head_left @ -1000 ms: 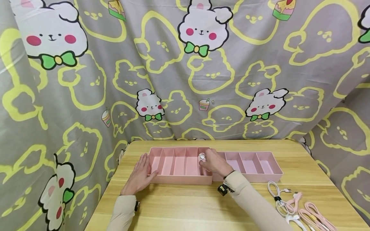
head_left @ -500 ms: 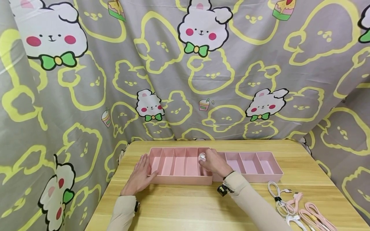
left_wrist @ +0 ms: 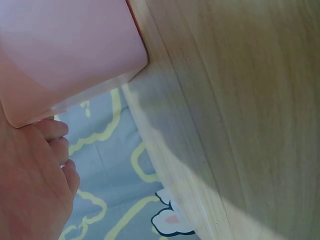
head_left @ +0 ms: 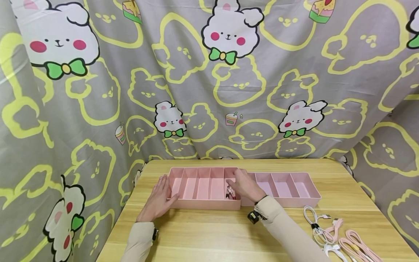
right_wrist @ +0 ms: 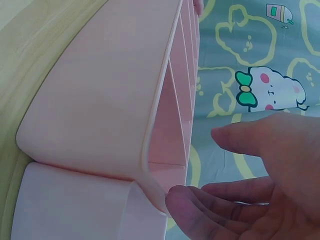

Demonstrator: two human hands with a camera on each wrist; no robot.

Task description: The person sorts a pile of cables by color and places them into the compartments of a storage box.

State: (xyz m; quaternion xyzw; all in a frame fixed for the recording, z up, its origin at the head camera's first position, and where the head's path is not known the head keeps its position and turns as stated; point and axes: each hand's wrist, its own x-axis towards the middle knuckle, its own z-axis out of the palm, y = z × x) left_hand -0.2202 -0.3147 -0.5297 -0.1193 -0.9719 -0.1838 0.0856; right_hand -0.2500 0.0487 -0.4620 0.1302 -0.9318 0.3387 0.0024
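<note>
Behind your grip hung the curtain [head_left: 196, 87]; the table [head_left: 203, 233], cut off at its near edge, spread below. From your left hand [head_left: 158, 200] to your right hand [head_left: 244, 185] ran the pink box [head_left: 206, 204]; the right one partly hid the lilac box [head_left: 282, 202]. Left fingers lay relaxed against the pink end; right thumb and fingers were parted, released. Right of them, loose cables [head_left: 334, 230] were cropped below. Under the right hand, in the end compartment, lay the half-hidden bundle [head_left: 230, 193].
</note>
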